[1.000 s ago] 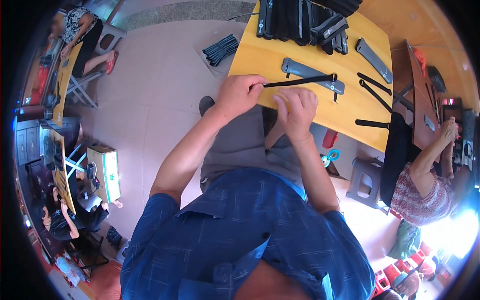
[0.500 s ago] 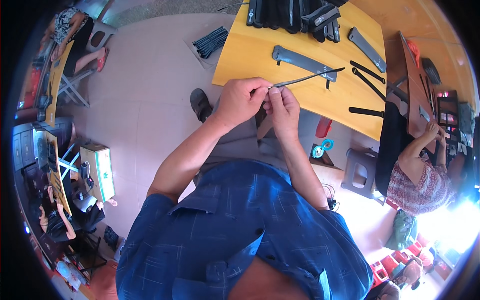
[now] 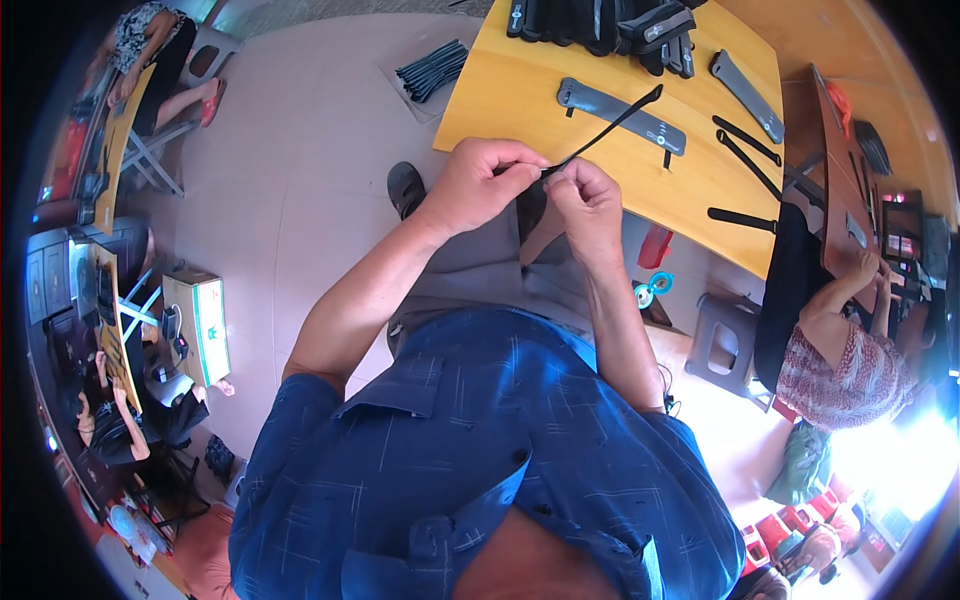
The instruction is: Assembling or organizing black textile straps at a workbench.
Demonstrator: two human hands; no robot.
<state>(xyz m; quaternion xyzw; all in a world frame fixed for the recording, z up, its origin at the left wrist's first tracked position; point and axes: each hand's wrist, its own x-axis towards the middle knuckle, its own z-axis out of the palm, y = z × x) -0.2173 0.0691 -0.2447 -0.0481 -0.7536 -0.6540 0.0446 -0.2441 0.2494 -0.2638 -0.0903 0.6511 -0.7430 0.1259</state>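
Note:
A thin black strap [image 3: 622, 119] runs from between my hands up and to the right, over the near part of the yellow table. My left hand [image 3: 487, 184] pinches its lower end between thumb and fingers. Right beside it, my right hand [image 3: 588, 200] is closed on the same strap with thumb and bent fingers. Just beyond lies a flat grey sleeve [image 3: 600, 107] with short black tabs at its lower edge. The bit of strap between my fingertips is mostly hidden.
A pile of black and grey sleeves [image 3: 610, 25] covers the table's far edge. Another grey sleeve [image 3: 748, 95] and a few black straps [image 3: 742, 220] lie at the right. A dark bundle [image 3: 432, 72] rests on the floor, left of the table [image 3: 500, 90]. A person [image 3: 840, 360] sits at right.
The strap's free end has swung upward and now points more steeply away from me. My right hand has turned, its fingers more curled. The view has shifted slightly.

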